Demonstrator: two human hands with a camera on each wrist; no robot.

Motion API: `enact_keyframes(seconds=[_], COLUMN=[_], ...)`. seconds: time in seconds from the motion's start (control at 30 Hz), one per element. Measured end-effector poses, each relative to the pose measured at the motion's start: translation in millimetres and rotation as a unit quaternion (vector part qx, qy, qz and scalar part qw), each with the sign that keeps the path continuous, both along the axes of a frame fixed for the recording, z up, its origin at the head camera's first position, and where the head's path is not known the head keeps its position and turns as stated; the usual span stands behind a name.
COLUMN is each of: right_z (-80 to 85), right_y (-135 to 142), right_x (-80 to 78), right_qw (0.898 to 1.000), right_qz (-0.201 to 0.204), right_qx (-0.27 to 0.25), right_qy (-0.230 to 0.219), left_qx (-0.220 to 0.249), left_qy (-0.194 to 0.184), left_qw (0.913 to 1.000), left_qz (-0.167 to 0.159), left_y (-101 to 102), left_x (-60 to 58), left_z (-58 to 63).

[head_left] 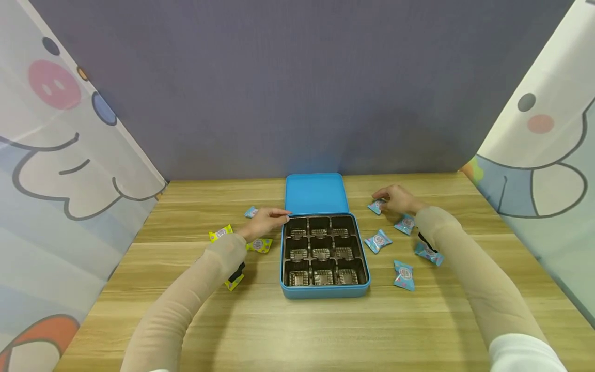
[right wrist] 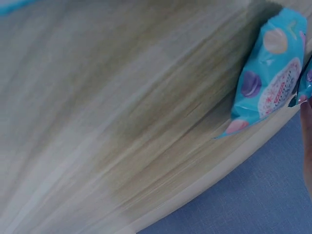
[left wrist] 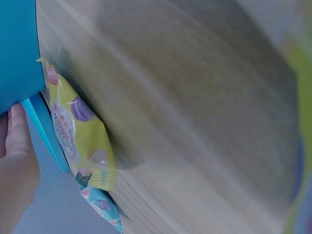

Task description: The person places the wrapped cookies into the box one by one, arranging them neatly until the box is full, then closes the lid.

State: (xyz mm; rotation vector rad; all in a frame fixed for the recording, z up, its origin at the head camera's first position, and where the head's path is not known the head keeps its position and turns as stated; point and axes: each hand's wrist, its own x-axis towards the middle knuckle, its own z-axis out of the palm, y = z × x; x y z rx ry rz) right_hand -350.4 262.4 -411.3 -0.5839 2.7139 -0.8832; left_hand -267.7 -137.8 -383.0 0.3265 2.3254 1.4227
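Observation:
A blue tin (head_left: 325,292) stands mid-table, its lid (head_left: 316,194) lying back behind it. Inside sits a dark tray (head_left: 321,253) with several bare compartments. My left hand (head_left: 264,223) touches the tin's back left corner with fairly straight fingers; the left wrist view shows the fingers (left wrist: 18,129) against that corner. Beyond the tin's right side, my right hand (head_left: 397,199) pinches the end of a blue wrapped candy (head_left: 375,206) lying on the wood. Only a fingertip and that candy's edge (right wrist: 306,87) appear in the right wrist view.
More blue candies (head_left: 378,241) are scattered right of the tin, some partly under the right forearm. Left of it lie yellow candies (head_left: 259,245) and one blue candy (head_left: 251,212). A grey-blue panel (head_left: 307,93) rises behind the wooden table (head_left: 297,336); printed curtains flank both sides.

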Motion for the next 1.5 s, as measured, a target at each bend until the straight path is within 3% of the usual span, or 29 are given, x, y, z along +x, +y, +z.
enact_keyframes(seconds=[0.1, 0.33, 0.5, 0.67, 0.9, 1.03, 1.13, 1.37, 1.5], right_z=[1.4, 2.9, 1.5, 0.0, -2.3, -2.4, -1.2, 4.6, 7.2], right_y=[0, -2, -2, 0, 0, 1, 2, 6, 13], right_x=[1.9, 5.9, 8.5, 10.8, 13.2, 12.8, 11.2, 8.5, 8.6], right_qw=[1.0, 1.0, 1.0, 0.999, 0.999, 0.999, 0.999, 0.998, 0.996], right_qz=[-0.004, -0.019, -0.028, -0.034, -0.042, -0.046, -0.051, -0.056, -0.048], right_qx=[0.005, 0.003, 0.005, 0.016, 0.017, 0.012, 0.0, -0.027, -0.052], right_qy=[0.002, 0.009, 0.011, 0.013, 0.0, 0.005, 0.004, -0.022, -0.052], left_qx=[0.002, 0.002, 0.007, 0.017, 0.009, 0.008, 0.009, 0.013, 0.009], left_qy=[0.0, 0.023, 0.021, 0.01, 0.007, 0.007, 0.009, 0.01, 0.017], left_qw=[1.0, 0.9997, 0.9997, 0.9998, 0.9999, 0.9999, 0.9999, 0.9998, 0.9998], left_qz=[-0.002, 0.007, 0.002, -0.003, -0.009, -0.006, -0.005, 0.006, 0.001], left_y=[-1, -6, -6, -5, -1, 0, -1, -7, -7], left_x=[0.1, -17.7, -17.6, -15.5, 3.3, 6.5, 3.7, -13.4, -15.3], left_z=[-0.8, -31.2, -30.6, -26.2, 1.3, 5.6, 2.5, -24.5, -29.2])
